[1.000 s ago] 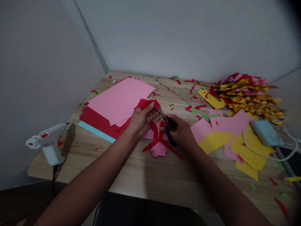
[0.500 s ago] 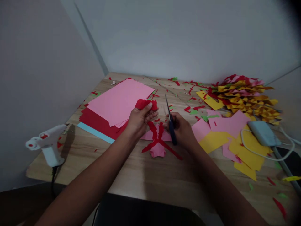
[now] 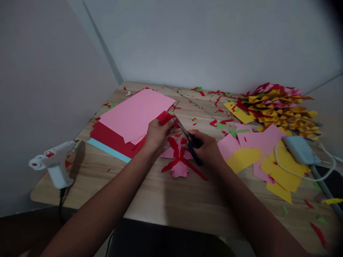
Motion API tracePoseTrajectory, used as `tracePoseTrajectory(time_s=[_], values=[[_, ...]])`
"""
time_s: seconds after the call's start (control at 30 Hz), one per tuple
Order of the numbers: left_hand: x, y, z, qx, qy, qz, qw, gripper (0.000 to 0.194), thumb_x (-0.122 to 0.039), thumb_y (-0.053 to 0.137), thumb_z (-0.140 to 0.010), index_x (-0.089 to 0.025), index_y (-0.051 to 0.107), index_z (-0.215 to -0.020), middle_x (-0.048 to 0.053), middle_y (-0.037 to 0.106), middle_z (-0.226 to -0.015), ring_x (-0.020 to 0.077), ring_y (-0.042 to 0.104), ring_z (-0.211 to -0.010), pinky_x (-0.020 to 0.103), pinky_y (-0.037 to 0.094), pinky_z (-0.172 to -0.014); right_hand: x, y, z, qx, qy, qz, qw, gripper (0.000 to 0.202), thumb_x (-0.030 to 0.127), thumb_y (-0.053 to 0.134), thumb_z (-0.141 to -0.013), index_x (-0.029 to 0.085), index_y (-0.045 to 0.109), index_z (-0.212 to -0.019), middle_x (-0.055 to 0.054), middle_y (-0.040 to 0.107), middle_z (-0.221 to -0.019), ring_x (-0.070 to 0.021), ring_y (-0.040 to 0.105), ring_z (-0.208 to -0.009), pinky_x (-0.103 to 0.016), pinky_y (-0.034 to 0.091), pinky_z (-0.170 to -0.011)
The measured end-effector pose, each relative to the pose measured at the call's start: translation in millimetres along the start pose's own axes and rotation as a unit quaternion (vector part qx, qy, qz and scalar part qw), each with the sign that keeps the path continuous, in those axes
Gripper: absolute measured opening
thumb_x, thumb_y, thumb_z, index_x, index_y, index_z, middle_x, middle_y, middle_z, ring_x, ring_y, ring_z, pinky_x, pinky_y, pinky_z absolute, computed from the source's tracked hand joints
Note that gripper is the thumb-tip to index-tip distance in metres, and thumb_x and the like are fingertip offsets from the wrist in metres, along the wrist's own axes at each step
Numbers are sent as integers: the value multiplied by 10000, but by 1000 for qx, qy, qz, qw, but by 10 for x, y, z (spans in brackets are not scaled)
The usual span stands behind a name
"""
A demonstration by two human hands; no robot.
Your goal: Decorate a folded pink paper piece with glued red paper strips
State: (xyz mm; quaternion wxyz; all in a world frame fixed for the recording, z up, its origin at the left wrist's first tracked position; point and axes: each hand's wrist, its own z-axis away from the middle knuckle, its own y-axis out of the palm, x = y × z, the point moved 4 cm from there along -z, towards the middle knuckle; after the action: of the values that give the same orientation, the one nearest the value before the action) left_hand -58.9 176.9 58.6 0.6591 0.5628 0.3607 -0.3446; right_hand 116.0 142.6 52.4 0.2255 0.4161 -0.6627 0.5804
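Observation:
My left hand (image 3: 158, 132) pinches a piece of red paper (image 3: 164, 117) above the table, near the corner of the pink sheets (image 3: 139, 112). My right hand (image 3: 205, 145) is closed round the dark-handled scissors (image 3: 191, 148). Their blades point up and left and meet the right edge of the red paper by my left fingertips; whether they cut into it I cannot tell. Below both hands, a pink folded paper piece (image 3: 179, 170) lies on the table with crossed red paper strips (image 3: 193, 169) over it.
A white glue gun (image 3: 57, 166) stands at the left. Beneath the pink sheets are red sheets (image 3: 114, 141) and a blue sheet (image 3: 108, 151). At the right lie yellow paper pieces (image 3: 288, 173), a pale box with a white cable (image 3: 300, 150), and a heap of folded paper (image 3: 281, 110). Scraps litter the table.
My right hand has tilted the scissors to the left, bringing the blades from upright and apart to the red paper's edge. My left hand has turned the red paper slightly.

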Motion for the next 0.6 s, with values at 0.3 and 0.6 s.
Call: tracePoseTrajectory(time_s=[0.3, 0.6], values=[[-1, -87, -69, -17, 55, -76, 995, 263, -313, 889, -656, -138, 714, -746, 34, 715, -637, 163, 703, -593, 259, 598, -598, -102, -55, -22, -12, 51, -40, 998, 336, 472, 752, -774, 215, 759, -990, 2, 690, -744, -193, 618, -685, -307, 486, -653], [-27, -74, -54, -7, 77, -65, 995, 254, -313, 850, -711, -162, 741, -883, 5, 716, -733, 122, 671, -630, 258, 594, -652, -2, -84, -43, 19, 14, 7, 1000, 427, 467, 742, -789, 209, 623, -1108, -39, 655, -962, -196, 591, -819, -323, 478, -769]])
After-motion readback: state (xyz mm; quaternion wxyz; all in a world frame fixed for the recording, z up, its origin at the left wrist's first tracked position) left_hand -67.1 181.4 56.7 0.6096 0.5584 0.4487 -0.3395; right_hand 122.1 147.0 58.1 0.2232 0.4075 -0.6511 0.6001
